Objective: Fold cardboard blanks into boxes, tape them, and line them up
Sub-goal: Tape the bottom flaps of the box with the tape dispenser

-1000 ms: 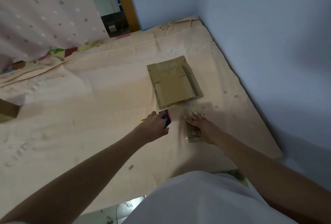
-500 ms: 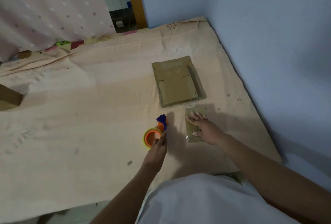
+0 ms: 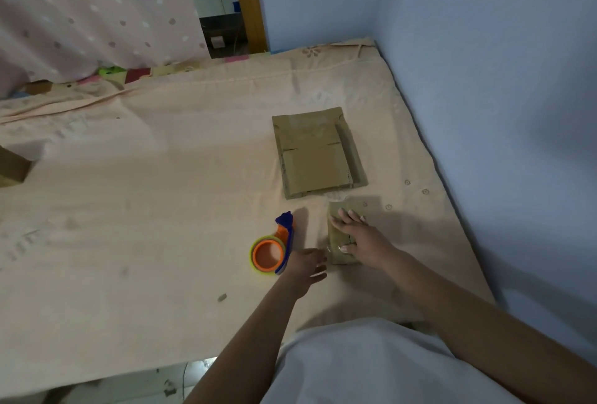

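Pressing down on a small box (image 3: 339, 238), the right hand (image 3: 361, 238) is lying flat with fingers spread and straight. The box is sitting on the bed (image 3: 145, 209), just below a stack of flat blanks (image 3: 315, 156) near the blue wall (image 3: 484, 80). The left hand (image 3: 307, 266) is hovering with fingers relaxed and holding nothing, between the box and a tape dispenser (image 3: 273, 250), which is lying on the sheet. Another box (image 3: 11, 166) is showing at the left edge. A dotted curtain (image 3: 97, 6) is hanging behind.
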The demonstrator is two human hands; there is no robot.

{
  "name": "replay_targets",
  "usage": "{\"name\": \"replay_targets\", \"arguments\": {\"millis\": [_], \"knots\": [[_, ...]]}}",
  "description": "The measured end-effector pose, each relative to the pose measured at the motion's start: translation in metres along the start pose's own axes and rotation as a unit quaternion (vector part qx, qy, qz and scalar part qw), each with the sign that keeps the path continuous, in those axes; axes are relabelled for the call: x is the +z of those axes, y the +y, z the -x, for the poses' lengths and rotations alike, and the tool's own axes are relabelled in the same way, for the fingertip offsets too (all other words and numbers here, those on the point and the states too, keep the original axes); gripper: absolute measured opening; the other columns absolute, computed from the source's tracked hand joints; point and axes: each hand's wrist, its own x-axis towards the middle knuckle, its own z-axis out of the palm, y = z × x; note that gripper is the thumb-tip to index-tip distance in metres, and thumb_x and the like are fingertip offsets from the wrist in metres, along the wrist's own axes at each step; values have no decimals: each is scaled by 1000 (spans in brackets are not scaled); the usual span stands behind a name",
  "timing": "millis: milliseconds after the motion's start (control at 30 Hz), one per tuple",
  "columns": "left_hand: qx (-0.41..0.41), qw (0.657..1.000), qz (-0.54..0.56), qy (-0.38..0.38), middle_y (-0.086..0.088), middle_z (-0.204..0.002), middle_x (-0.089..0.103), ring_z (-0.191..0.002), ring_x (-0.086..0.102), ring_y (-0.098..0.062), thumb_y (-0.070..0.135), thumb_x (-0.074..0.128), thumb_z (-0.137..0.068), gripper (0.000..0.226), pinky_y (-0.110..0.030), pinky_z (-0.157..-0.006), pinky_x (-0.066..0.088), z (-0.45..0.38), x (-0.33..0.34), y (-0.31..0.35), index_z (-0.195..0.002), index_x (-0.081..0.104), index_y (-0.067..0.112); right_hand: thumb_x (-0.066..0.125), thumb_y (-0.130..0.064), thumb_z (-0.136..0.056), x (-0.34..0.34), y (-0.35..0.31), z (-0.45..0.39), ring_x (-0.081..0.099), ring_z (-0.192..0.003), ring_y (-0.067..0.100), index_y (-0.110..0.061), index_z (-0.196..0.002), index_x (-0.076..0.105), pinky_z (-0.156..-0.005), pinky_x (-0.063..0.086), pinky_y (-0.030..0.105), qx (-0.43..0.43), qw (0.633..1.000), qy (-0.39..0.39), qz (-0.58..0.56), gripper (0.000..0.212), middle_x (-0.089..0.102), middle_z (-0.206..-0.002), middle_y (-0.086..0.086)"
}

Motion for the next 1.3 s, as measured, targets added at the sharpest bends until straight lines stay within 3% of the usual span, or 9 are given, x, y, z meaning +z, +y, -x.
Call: {"name": "replay_targets", "arguments": {"millis": [133,267,533,733,900,1000,1133,1200,1300], "knots": [[5,996,90,29,-14,-89,67,-77,63,-20,-1,67,-90,14,-29,-68,53,-7,2,-5,-104,66,-3,61,-12,-97,0,1,-1,-8,-153,13,-26,-159,16,-117,-9,21,-2,1000,-3,0,78,-1,-167,-4],[43,992,81,85,-12,-74,66,-65,60,-17,-7,74,-82,17,-24,-63,55,-14,1,-8,-99,70,-5,62,-12,-97,-1,1,-1,-7,-154,14,-25,-159,17,-117,-8,20,-3,1000,-1,-1,77,0,-167,-3],[46,984,49,163,-10,-65,66,-67,59,-23,-3,82,-74,13,-27,-60,52,-18,15,-8,-84,76,2,63,-12,-97,2,2,-2,-7,-153,13,-27,-159,17,-117,-7,21,-1,1000,-2,6,79,-1,-167,-5],[21,982,61,177,-10,-77,72,-78,65,-23,5,87,-70,17,-27,-66,50,-24,27,-17,-72,75,17,65,-12,-95,3,2,-3,-7,-154,13,-27,-159,18,-115,-9,19,4,1000,-2,8,80,-1,-167,-4],[28,973,60,222,-13,-90,68,-72,58,-19,6,80,-75,25,-25,-55,42,-19,34,-11,-97,70,12,63,-12,-96,3,1,-3,-6,-154,15,-26,-159,19,-116,-8,20,6,1000,1,9,78,0,-168,-3],[66,968,-17,241,-13,-80,69,-69,60,-23,6,66,-87,11,-22,-51,43,-11,44,-6,-92,75,8,62,-10,-97,4,1,-3,-6,-154,14,-28,-159,19,-119,-5,23,12,1000,2,11,78,-1,-167,-5],[131,960,-136,206,-6,-61,56,-56,45,-21,1,50,-90,27,-22,-47,35,-2,46,-7,-74,72,8,60,-7,-97,5,2,-3,-7,-154,14,-27,-159,20,-120,-5,24,9,1000,-2,-2,76,0,-168,-4],[151,952,-201,176,-7,-86,71,-72,60,-21,9,55,-91,23,-27,-61,49,2,46,-5,-102,76,8,58,-7,-98,3,1,-2,-7,-154,15,-26,-159,21,-120,-6,24,4,1000,-6,-11,74,0,-168,-4],[170,926,-288,177,-13,-125,67,-108,65,-27,13,61,-91,47,-37,-88,55,6,47,0,-137,57,6,54,-1,-98,-4,-1,3,2,-154,15,-25,-157,31,-119,-1,20,1,998,-10,-69,68,11,-167,-5]]}}
